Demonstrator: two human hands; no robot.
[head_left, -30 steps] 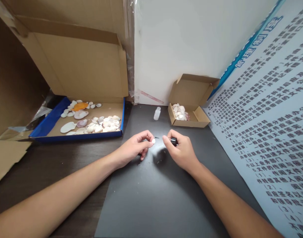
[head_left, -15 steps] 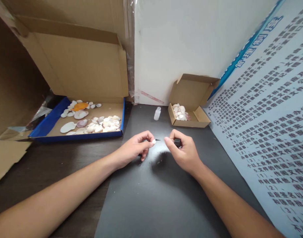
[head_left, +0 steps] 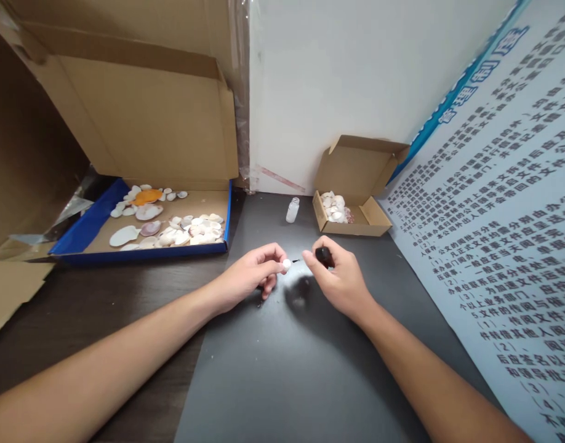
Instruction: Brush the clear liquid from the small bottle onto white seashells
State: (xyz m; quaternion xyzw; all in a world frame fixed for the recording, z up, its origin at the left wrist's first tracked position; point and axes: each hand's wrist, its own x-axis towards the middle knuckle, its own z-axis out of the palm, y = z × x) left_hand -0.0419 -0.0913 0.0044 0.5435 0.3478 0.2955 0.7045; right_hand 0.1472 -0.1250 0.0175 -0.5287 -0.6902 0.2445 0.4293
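Note:
Between thumb and fingertips, my left hand pinches a small white shell. My right hand is closed round a black brush cap; its thin stem points left, and the dark tip is close to the shell. Whether tip and shell touch I cannot tell. Beyond both hands, a small translucent bottle with whitish contents stands uncapped on the dark grey mat.
At the left, an open blue-edged cardboard box holds many white shells and an orange one. A smaller open carton with shells stands back right. A printed board rises along the right side. Small white crumbs dot the mat.
My right hand has turned slightly, bringing the black cap up and left. The shell in my left hand shows more of its white face.

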